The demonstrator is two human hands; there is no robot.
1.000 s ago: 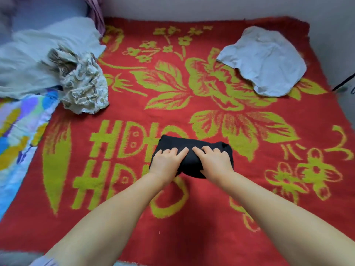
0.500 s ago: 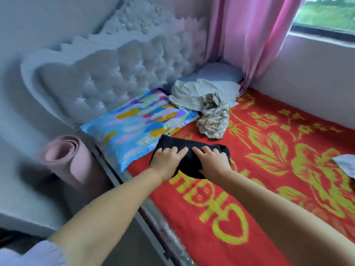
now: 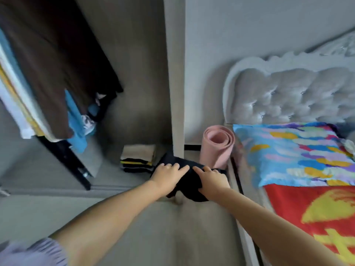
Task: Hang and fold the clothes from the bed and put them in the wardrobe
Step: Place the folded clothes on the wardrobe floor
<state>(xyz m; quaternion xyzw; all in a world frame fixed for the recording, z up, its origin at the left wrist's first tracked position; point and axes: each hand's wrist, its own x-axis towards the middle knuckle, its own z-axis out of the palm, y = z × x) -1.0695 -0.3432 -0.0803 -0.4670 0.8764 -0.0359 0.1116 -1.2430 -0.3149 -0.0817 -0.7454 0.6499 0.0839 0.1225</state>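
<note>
Matt black cloth garment (image 3: 189, 170), tufted headboard (image 3: 292, 93)

A folded stack (image 3: 138, 158) lies in the wardrobe (image 3: 134, 73) under hanging clothes (image 3: 50, 77), left of its side panel (image 3: 175, 73); a rolled mat (image 3: 218, 146) stands between panel and bed (image 3: 307, 217).

Premises: home bedroom. Evidence: bed (image 3: 299, 223) at right w/ red-and-yellow patterned blanket (image 3: 315, 214), multicoloured pillow (image 3: 292, 152) and grey tufted headboard (image 3: 292, 95) against plain wall. Open wardrobe (image 3: 173, 73) at left: hanging garments (image 3: 57, 73) in brown, blue, white; stack of folded clothes (image 3: 139, 158) on its floor. Rolled pink mat (image 3: 218, 146) stands upright btwn wardrobe side panel and bed. Domestic furnishings throughout.
</note>
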